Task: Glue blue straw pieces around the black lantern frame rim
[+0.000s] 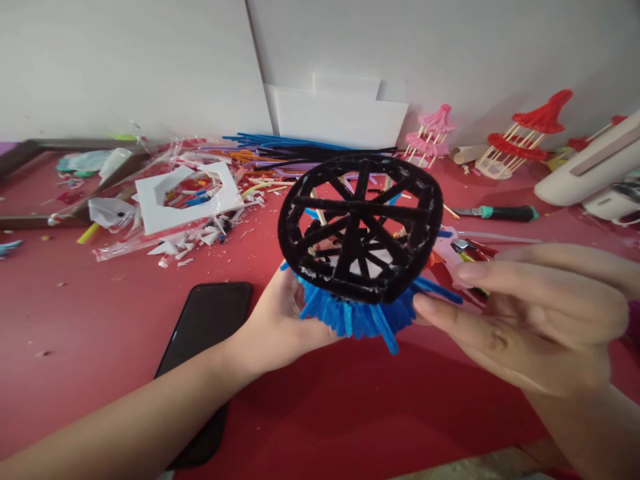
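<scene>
My left hand (280, 313) grips a small pipe-cleaner model from below and behind, its fingers hidden under the piece. The model has a round black spoked frame (361, 227) facing me and a fringe of blue pipe cleaners (360, 317) under it. My right hand (530, 313) comes in from the right, fingers held together, its fingertips touching the blue fringe at the model's right edge. Both hands hover above the red table (100, 320).
A black phone (205, 327) lies under my left forearm. Behind are a white cut-out card (187, 197) with scraps, a bundle of coloured pipe cleaners (280, 150), a teal-handled knife (500, 213), pink (430, 133) and red (525, 130) pagoda models, and a white glue gun (590, 170).
</scene>
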A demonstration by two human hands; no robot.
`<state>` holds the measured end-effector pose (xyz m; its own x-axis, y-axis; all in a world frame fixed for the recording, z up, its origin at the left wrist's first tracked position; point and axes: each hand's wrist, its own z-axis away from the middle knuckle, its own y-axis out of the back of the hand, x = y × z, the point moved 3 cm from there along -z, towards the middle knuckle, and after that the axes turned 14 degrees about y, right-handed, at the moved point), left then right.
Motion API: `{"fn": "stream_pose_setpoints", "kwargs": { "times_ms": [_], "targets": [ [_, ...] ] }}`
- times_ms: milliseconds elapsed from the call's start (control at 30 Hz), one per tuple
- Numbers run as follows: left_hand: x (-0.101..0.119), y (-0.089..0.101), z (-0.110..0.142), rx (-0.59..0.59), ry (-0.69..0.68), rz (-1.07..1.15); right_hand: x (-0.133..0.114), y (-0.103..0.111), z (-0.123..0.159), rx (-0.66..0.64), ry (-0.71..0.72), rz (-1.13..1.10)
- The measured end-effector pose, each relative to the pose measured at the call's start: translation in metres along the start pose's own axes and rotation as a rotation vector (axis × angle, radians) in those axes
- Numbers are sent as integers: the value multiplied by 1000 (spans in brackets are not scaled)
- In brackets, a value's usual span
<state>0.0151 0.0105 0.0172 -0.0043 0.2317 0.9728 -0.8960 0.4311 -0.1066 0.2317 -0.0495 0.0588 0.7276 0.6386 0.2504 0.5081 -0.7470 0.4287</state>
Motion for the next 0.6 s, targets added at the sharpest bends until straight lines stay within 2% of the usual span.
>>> {"fn": "stream_pose_setpoints", "kwargs": {
  "times_ms": [267, 600],
  "targets": [
    [3, -2, 0, -54, 25, 6, -3, 4, 2, 40, -41, 15],
    [4, -3, 1, -35, 10, -5, -7, 5, 2, 36, -105, 46]
  ]
}}
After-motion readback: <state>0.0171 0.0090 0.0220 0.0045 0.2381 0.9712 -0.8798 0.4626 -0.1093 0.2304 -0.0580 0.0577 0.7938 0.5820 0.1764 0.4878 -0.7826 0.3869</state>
